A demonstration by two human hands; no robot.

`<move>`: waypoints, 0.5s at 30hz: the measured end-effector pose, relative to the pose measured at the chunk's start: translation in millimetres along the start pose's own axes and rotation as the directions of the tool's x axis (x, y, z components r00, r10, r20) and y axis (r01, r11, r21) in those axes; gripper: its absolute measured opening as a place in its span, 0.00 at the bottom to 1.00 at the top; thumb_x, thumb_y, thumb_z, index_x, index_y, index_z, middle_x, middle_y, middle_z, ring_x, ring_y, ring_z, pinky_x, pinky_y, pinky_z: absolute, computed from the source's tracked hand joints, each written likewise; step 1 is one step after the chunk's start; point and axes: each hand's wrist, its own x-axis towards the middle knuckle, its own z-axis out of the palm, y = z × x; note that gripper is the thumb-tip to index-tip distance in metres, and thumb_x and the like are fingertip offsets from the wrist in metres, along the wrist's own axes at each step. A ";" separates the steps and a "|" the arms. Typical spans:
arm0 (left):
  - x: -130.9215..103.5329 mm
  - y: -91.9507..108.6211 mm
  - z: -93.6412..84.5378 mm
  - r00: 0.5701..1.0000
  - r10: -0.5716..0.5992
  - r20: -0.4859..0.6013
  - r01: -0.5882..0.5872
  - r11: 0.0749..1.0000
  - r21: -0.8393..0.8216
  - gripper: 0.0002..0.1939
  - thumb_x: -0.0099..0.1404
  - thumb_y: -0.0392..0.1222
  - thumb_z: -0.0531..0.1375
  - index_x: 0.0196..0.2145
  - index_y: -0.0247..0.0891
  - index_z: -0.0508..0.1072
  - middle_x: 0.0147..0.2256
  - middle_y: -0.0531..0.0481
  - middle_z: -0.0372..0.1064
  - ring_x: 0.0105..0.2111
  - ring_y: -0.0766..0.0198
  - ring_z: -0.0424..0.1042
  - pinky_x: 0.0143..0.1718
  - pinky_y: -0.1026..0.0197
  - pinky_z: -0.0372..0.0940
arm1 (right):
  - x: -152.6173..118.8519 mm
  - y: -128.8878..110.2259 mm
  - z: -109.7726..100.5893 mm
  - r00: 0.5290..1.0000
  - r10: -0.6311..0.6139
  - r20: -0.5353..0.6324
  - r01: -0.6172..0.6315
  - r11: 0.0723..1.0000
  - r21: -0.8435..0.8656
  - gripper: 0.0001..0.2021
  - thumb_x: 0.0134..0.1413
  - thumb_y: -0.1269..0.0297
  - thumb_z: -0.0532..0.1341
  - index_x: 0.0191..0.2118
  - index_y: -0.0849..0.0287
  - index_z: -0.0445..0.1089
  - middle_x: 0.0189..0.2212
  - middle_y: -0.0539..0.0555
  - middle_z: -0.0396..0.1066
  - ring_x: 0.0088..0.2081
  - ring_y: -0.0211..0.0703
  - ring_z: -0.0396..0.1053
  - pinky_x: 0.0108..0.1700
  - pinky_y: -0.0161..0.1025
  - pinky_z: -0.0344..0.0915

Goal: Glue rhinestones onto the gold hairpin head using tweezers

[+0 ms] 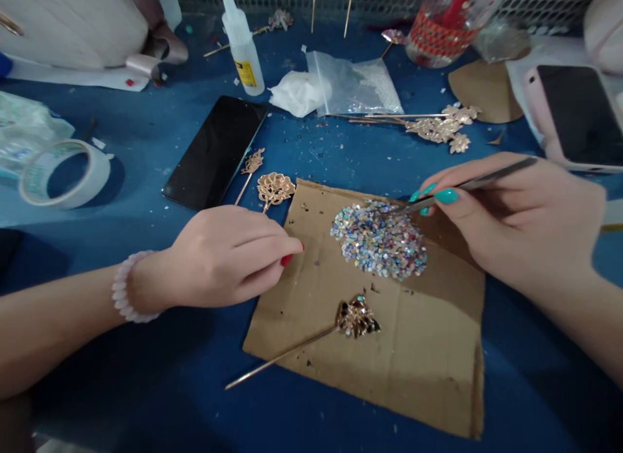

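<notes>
Lightly does it among loose sequins (384,248): my right hand (540,222) pinches the tweezers (506,171); my left hand (224,257) curls, its grip unclear from here; the ornate pin (356,318) lies partly on cardboard (413,368).

Runs open over the cardboard (428,349) at lower right and the blue tabletop (185,401) at bottom left. Meets the ornament (357,318) and slanting stick (287,357) at lower centre, the sequin heap (379,245) and tweezers (470,182) above. Passes at upper centre between black phone (211,154) and gold pieces (438,126), below the plastic bag (363,86).
</notes>
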 end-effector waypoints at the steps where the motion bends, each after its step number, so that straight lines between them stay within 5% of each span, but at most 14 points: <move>1: 0.0 0.1 -0.1 1.000 -0.002 0.002 0.002 1.000 -0.002 0.08 0.68 0.31 0.57 0.43 0.35 0.73 0.33 0.49 0.79 0.31 0.61 0.79 0.29 0.59 0.70 | 0.0 0.7 0.3 1.000 -0.004 -0.003 0.004 1.000 -0.005 0.05 0.62 0.63 0.63 0.38 0.55 0.78 0.33 0.47 0.80 0.30 0.34 0.75 0.29 0.33 0.66; 15: -0.7 1.0 -0.4 1.000 -0.003 0.016 0.003 1.000 0.011 0.08 0.69 0.31 0.56 0.44 0.36 0.72 0.34 0.48 0.78 0.31 0.61 0.78 0.29 0.58 0.70 | -2.5 -5.0 4.2 1.000 -0.013 -0.016 0.015 0.995 0.100 0.03 0.62 0.66 0.65 0.37 0.53 0.77 0.35 0.44 0.81 0.36 0.30 0.78 0.37 0.29 0.72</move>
